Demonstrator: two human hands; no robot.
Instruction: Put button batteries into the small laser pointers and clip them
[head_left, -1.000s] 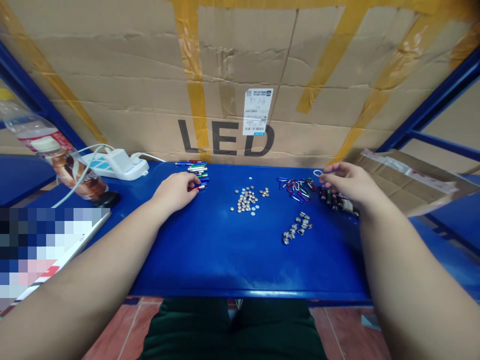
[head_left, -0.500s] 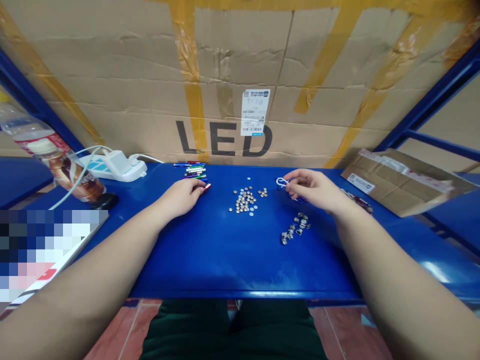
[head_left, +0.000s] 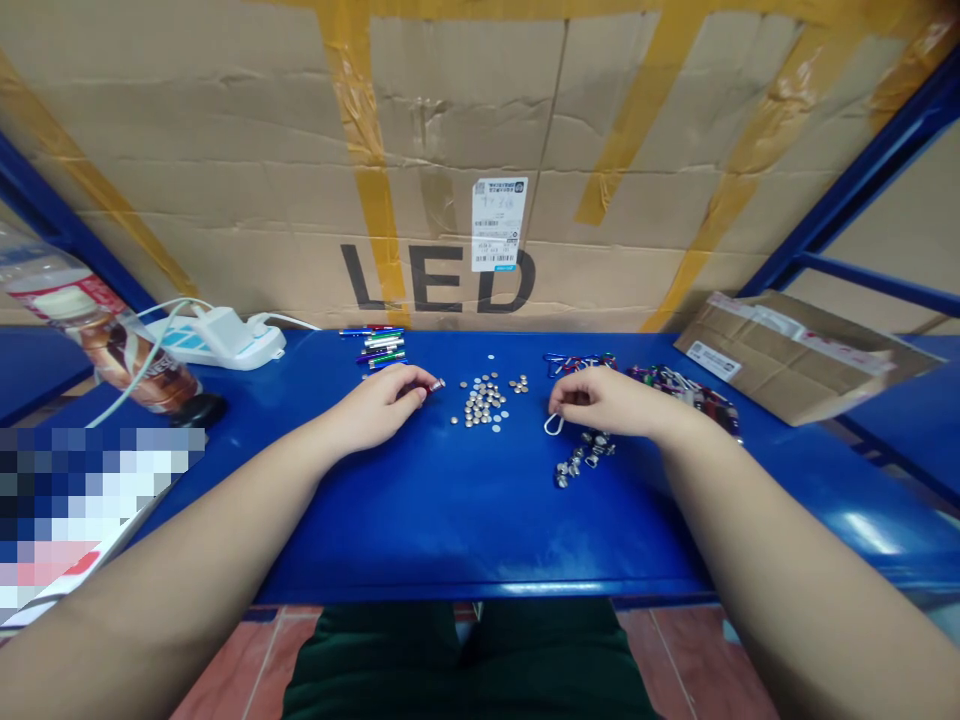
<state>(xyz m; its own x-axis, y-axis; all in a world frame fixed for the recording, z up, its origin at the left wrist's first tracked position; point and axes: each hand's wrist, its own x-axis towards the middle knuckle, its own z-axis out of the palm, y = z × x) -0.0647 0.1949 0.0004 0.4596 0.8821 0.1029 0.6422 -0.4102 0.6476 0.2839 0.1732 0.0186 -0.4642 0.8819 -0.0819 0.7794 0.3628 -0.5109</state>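
Note:
My left hand (head_left: 379, 408) is closed, pinching a short red metal tube (head_left: 435, 386) left of the button cells. Behind it lies a row of colored metal tubes (head_left: 384, 346). In the middle is a loose cluster of small round button cells (head_left: 480, 404). My right hand (head_left: 604, 398) is closed on a white carabiner (head_left: 553, 425), whose loop hangs below the fingertips. Small silver metal caps (head_left: 576, 462) lie just in front of that hand. Colored carabiners (head_left: 556, 365) sit behind it, with a larger heap of them (head_left: 682, 388) to its right, partly hidden by my forearm.
The blue table (head_left: 465, 540) backs onto a large taped cardboard box (head_left: 270, 200). At left stand a white power strip (head_left: 259, 350) with cables and a brown drink bottle (head_left: 142, 365). A small open cardboard box (head_left: 795, 350) is at right.
My left hand has moved right with the red tube, towards the button cells. My right hand has come down and nearer with the white carabiner, uncovering the colored carabiners behind.

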